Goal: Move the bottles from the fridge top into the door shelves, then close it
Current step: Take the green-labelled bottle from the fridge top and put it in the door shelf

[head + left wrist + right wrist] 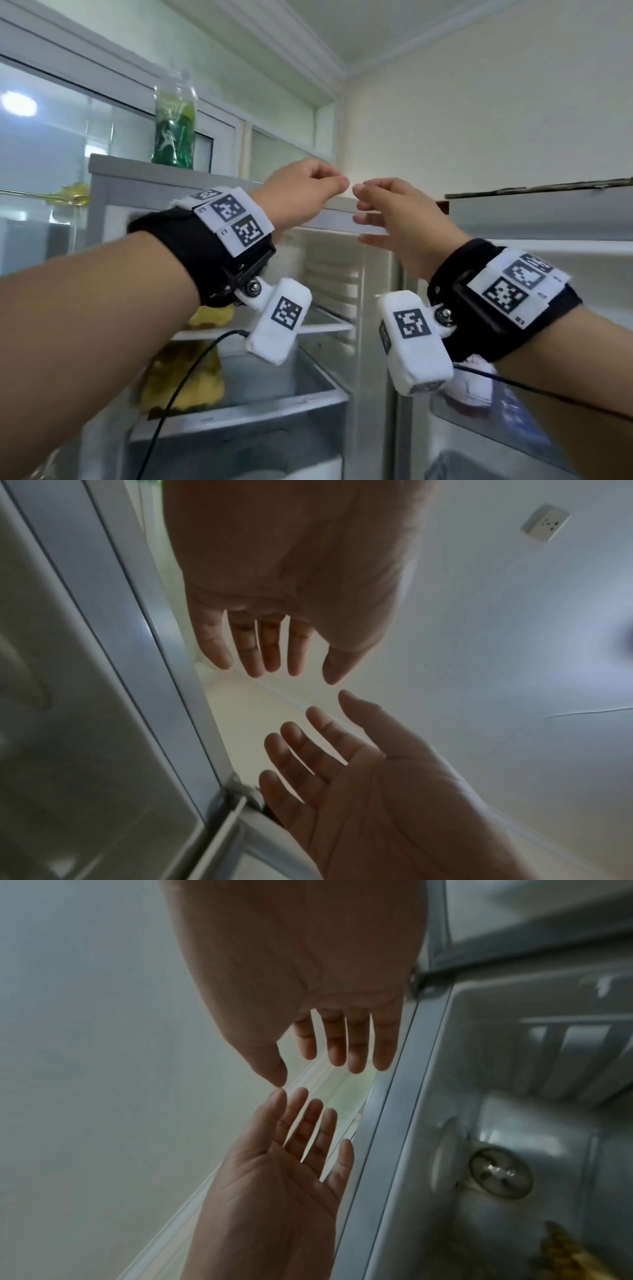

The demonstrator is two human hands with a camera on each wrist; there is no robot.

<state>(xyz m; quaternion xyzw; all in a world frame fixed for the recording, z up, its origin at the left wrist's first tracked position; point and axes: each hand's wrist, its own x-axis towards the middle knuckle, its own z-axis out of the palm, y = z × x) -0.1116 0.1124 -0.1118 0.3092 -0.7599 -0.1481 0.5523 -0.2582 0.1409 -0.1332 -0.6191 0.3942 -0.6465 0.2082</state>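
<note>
1. I've got both hands raised in front of the open fridge (102,192), near its top front edge.
2. L hand (301,192): fingers straight and relaxed in wrist view, holding nothing.
3. R hand (397,219): fingers spread, also holding nothing; thumb tips nearly meet btwn the two hands.
4. Green bottle (174,130) stands upright on the fridge top, left of the L hand, well apart from both hands.
5. Door (548,219) hangs open on my right; a white pack (476,380) sits in a door shelf (455,414).
6. Yellow bag (185,380) lies inside the fridge compartment, lower left.
</note>
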